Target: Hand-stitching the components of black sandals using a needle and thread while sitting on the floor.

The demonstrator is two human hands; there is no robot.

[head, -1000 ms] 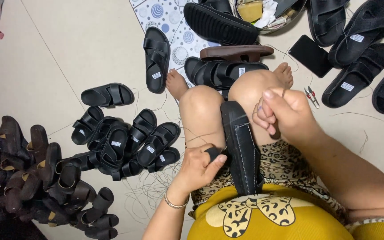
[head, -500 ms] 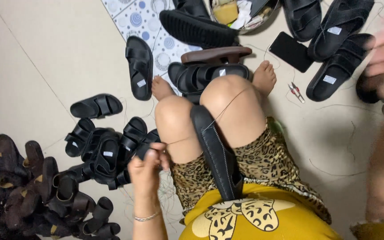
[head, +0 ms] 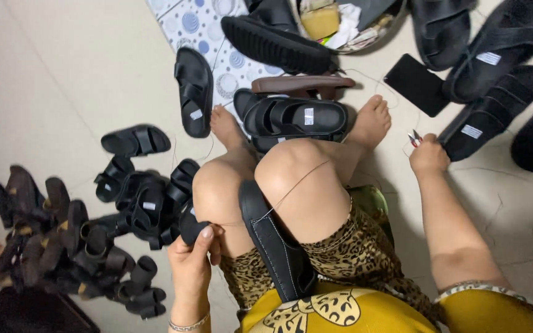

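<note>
While the person sits with knees drawn up at the middle of the frame, a black sandal sole (head: 276,246) lies wedged between the thighs, running from the knees down toward the yellow shirt (head: 340,314) at the bottom edge. It is long and narrow, matte black, with a line of pale stitching along its rim. A thin thread (head: 297,182) runs from it up across the right knee. The left hand (head: 192,262), low and left of centre, pinches a small black strap piece (head: 191,227) between thumb and fingers, just beside the left knee. The right hand (head: 428,157), at the right of centre, is clenched around small snips (head: 413,138) whose tips show red, down on the floor (head: 63,80). Just beyond the feet rests a finished black sandal (head: 297,117), and a black phone (head: 416,83) lies toward the upper right. A heap of black straps (head: 137,209) sits at the left, with darker brown ones (head: 32,234) further left.
</note>
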